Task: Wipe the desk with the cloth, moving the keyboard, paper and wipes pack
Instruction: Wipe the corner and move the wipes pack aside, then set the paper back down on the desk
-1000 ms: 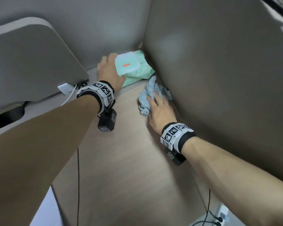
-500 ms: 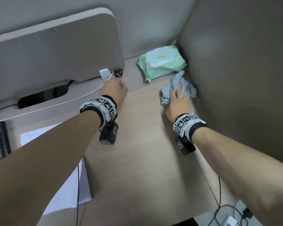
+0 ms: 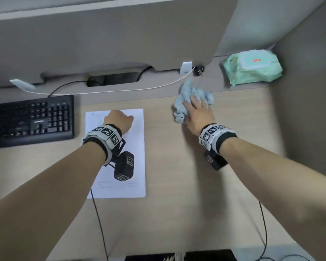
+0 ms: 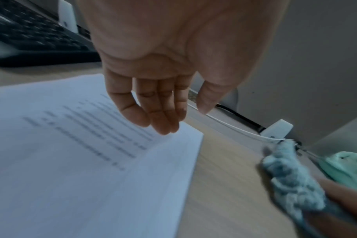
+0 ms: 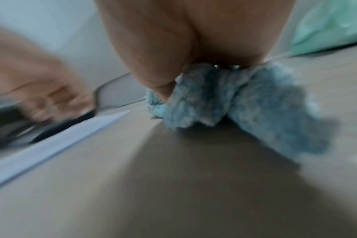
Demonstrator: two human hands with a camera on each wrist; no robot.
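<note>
The blue fluffy cloth (image 3: pixel 192 97) lies bunched on the wooden desk (image 3: pixel 177 213), right of centre. My right hand (image 3: pixel 196 108) presses flat on the cloth (image 5: pixel 234 109), fingers spread. The white printed paper (image 3: pixel 115 166) lies at mid-desk. My left hand (image 3: pixel 119 119) hovers over the far end of the paper (image 4: pixel 71 161), its fingers (image 4: pixel 163 125) hanging loosely curled and holding nothing. The black keyboard (image 3: pixel 30 121) sits at the left. The green wipes pack (image 3: pixel 252 67) rests on the grey back strip in the far right corner, beyond the cloth.
A grey panel (image 3: pixel 102 34) rises behind the desk, with a cable slot (image 3: pixel 111 80) under it. A white cable (image 3: pixel 120 90) and a black plug (image 3: pixel 199 71) lie on the back strip. A partition wall (image 3: pixel 309 110) bounds the right side. Black wrist cables hang over the front edge.
My left hand let go of the wipes pack and moved left and nearer, to above the paper. My right hand slid the cloth left, away from the side wall.
</note>
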